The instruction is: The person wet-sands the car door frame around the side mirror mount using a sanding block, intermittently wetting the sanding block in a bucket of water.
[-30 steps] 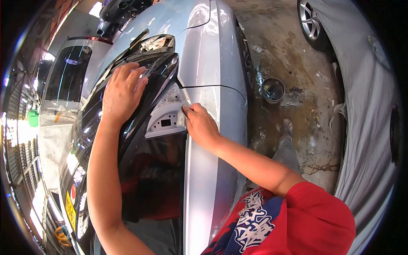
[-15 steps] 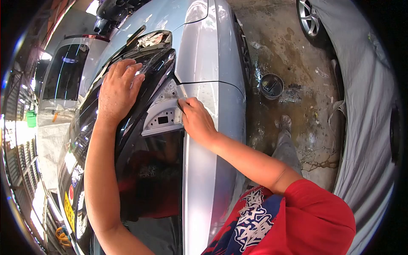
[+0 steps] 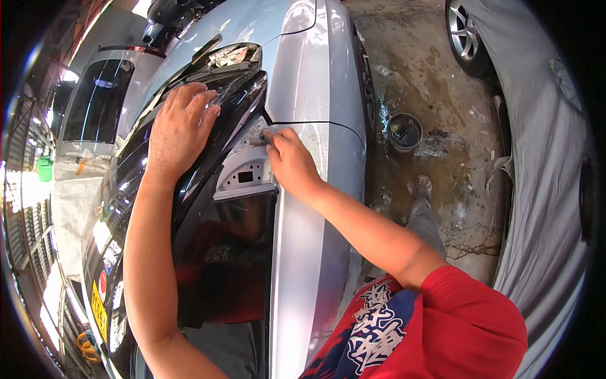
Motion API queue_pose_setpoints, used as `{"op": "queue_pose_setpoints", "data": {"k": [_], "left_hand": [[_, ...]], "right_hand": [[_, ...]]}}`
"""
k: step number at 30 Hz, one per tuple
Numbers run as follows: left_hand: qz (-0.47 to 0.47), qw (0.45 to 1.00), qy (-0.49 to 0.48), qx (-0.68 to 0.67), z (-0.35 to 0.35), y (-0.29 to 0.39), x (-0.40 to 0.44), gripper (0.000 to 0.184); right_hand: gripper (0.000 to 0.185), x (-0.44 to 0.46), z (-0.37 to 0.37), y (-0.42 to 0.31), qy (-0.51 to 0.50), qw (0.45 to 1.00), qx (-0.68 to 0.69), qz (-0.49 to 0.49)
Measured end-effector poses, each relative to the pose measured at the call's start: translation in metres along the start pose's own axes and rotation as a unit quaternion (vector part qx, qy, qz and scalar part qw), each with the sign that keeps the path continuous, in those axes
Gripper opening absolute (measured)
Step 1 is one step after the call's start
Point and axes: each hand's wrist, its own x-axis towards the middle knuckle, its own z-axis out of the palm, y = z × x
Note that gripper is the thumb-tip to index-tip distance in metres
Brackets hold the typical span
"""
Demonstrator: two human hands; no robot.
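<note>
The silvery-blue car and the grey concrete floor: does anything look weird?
Yes. The floor looks wet and stained around the round dark bucket, maybe from a spill. On the car, the pale triangular panel by the dark glass window has bare holes, as if a part were missing.

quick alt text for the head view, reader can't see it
A bare right hand touches the pale, holed triangular panel ahead of the side window on a silver car; the left hand is over the dark windshield. A bucket stands on the wet floor.
</note>
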Motion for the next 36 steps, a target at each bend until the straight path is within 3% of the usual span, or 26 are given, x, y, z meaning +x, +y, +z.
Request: {"op": "queue_pose_setpoints", "data": {"k": [7,10,16,24,27,33,36], "left_hand": [[0.004,1.0,0.001,-0.001,0.001,-0.003,0.001,0.029],[-0.001,1.0,0.017,-0.001,0.004,-0.003,0.0,0.027],[-0.014,1.0,-0.002,-0.018,0.002,-0.002,0.0,0.028],[-0.017,0.999,-0.014,-0.023,0.001,-0.003,0.001,0.029],[-0.02,0.999,-0.021,-0.019,0.0,-0.003,0.001,0.029],[-0.027,0.999,-0.024,-0.018,0.001,-0.003,0.002,0.029],[-0.025,0.999,-0.024,-0.022,0.002,-0.004,0.002,0.028]], "right_hand": [[0.031,-0.002,-0.014,0.001,-0.031,0.999,-0.014,0.01],[0.03,0.01,-0.015,-0.017,0.028,0.998,-0.045,-0.03],[0.036,0.016,-0.001,-0.007,0.034,0.972,-0.21,-0.104],[0.036,0.027,-0.006,0.004,0.036,0.968,-0.187,-0.162],[0.036,0.038,-0.025,0.009,-0.058,0.981,-0.09,-0.161],[0.033,0.04,-0.016,0.008,0.007,0.978,-0.12,-0.171],[0.032,0.03,-0.022,0.006,-0.034,0.982,-0.071,-0.172]]}}
